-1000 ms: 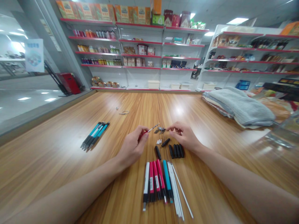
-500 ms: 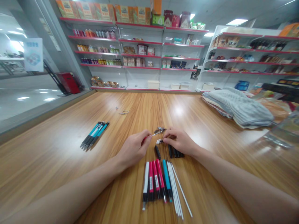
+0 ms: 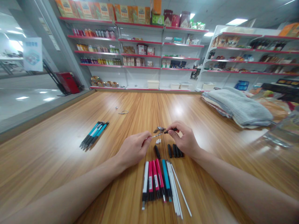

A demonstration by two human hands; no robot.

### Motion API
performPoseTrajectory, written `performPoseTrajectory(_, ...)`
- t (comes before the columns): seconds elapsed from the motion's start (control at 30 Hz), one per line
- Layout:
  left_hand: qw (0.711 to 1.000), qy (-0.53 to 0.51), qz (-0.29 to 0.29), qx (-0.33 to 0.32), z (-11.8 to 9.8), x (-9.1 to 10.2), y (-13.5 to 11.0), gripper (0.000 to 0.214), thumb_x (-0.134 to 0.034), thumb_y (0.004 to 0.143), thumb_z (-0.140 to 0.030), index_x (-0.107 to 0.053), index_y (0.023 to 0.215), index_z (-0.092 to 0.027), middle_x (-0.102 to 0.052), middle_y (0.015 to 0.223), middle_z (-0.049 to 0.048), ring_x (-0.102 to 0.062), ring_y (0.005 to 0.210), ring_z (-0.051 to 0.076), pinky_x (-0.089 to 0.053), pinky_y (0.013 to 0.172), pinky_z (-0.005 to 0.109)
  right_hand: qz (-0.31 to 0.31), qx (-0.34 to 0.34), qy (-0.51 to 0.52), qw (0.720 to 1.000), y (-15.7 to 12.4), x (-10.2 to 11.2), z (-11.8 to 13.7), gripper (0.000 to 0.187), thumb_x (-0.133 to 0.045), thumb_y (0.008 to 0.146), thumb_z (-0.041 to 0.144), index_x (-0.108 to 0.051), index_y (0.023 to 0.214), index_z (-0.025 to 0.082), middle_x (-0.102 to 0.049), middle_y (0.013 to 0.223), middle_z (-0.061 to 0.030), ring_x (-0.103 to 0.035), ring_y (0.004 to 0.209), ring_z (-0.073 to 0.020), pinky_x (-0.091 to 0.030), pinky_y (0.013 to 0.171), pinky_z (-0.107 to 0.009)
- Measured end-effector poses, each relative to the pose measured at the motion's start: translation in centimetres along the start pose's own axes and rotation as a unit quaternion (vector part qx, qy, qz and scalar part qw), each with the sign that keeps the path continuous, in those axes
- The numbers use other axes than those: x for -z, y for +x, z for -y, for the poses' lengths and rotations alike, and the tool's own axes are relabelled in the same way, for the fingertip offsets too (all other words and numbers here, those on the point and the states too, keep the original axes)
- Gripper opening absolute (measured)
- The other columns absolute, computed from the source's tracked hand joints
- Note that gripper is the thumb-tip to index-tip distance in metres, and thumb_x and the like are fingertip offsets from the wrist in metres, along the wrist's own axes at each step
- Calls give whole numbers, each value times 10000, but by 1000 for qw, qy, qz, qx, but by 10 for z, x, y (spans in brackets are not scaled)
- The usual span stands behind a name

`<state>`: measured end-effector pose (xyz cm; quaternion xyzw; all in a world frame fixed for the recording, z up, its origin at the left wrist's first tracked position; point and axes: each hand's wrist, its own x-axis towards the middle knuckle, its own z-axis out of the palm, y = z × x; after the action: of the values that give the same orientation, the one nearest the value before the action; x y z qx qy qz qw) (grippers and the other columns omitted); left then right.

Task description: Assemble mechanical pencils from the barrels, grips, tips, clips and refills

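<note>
My left hand is closed on a pen refill, whose thin tip sticks out to the right; the rest is hidden in the fingers. My right hand pinches a black pen grip, its end close to the refill tip. Whether they touch, I cannot tell. Just beyond lie small metal pieces. Small white pieces and a loose black grip lie below the hands. More black grips stand in a row under my right hand.
White, pink and blue pen barrels lie in front, beside several white refills. A bundle of blue-and-black pens is at left. A wire ring lies farther back. Folded cloths are at right; shelves stand beyond the table.
My right hand has picked up a black grip and now holds it just right of the refill tip. My left hand has barely moved.
</note>
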<state>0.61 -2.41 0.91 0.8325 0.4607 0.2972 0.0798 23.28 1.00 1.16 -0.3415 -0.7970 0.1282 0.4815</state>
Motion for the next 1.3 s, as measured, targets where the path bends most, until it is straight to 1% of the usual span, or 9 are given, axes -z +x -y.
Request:
performPoseTrajectory(0.2, 1000, 13, -9, -9, 2, -4, 0, 226, -363, 964, -296, -559, 900, -203, -616, 798, 20, -563, 690, 150, -364, 618, 253, 22, 22, -4, 1000, -1, -1, 6, 95, -550, 893, 207, -641, 920, 196, -624, 893, -61, -567, 871, -194, -466, 788, -354)
performPoseTrajectory(0.4, 1000, 30, -6, -3, 2, -1, -1, 197, -395, 956, -290, -556, 891, -198, -624, 806, 22, -556, 679, 148, -352, 602, 253, 9, 37, 2, 999, -1, -2, 7, 107, -568, 883, 185, -661, 933, 198, -628, 906, -61, -582, 885, -186, -480, 802, -348)
performPoseTrajectory(0.53, 999, 34, -7, -4, 0, 1, -1, 193, -399, 958, -286, -557, 893, -196, -632, 810, 22, -565, 687, 150, -347, 592, 254, 1, 17, 13, 1000, -2, -4, 7, 97, -594, 872, 205, -672, 930, 204, -645, 915, -58, -590, 870, -181, -485, 753, -330)
performPoseTrajectory(0.67, 1000, 9, -16, -20, -2, -1, -1, 185, -416, 961, -295, -569, 924, -198, -654, 840, 24, -598, 739, 158, -378, 616, 254, 12, -4, 19, 1000, -3, -7, 9, 82, -635, 858, 267, -682, 895, 211, -671, 848, -40, -594, 798, -168, -479, 717, -315)
performPoseTrajectory(0.83, 997, -60, -10, -38, -4, -7, -1, 195, -464, 950, -295, -544, 1105, -207, -685, 918, 29, -644, 809, 164, -446, 676, 249, 46, 54, 12, 997, -5, -11, 16, 94, -666, 837, 285, -701, 901, 225, -676, 806, -35, -588, 772, -172, -477, 729, -327)
performPoseTrajectory(0.93, 997, -71, -11, -42, -5, -6, -2, 160, -494, 938, -259, -562, 1074, -209, -689, 912, 16, -652, 803, 153, -458, 686, 239, 46, 83, 9, 995, -7, -12, 20, 138, -634, 858, 244, -695, 980, 224, -672, 828, -49, -583, 778, -178, -482, 728, -338)
performPoseTrajectory(1.07, 995, -75, -34, -55, -4, -4, -2, 160, -537, 919, -262, -582, 1065, -215, -695, 908, 7, -653, 781, 143, -465, 706, 233, 57, 99, 14, 993, -8, -11, 22, 250, -548, 884, 180, -648, 1110, 219, -665, 908, -73, -584, 842, -196, -492, 762, -365)
performPoseTrajectory(1.2, 995, -58, -37, -67, -4, -4, -2, 150, -521, 928, -301, -596, 1017, -207, -688, 871, 11, -639, 743, 134, -451, 669, 226, 59, 67, 5, 996, -9, -10, 21, 193, -540, 886, 186, -653, 1039, 216, -660, 898, -62, -587, 842, -187, -489, 761, -335)
performPoseTrajectory(1.3, 997, -33, -32, -68, -4, -3, -3, 154, -507, 934, -316, -596, 973, -197, -678, 841, 15, -624, 723, 133, -430, 638, 225, 65, 21, -27, 997, -9, -10, 20, 133, -549, 898, 260, -668, 883, 201, -633, 797, -52, -578, 754, -166, -471, 693, -299)
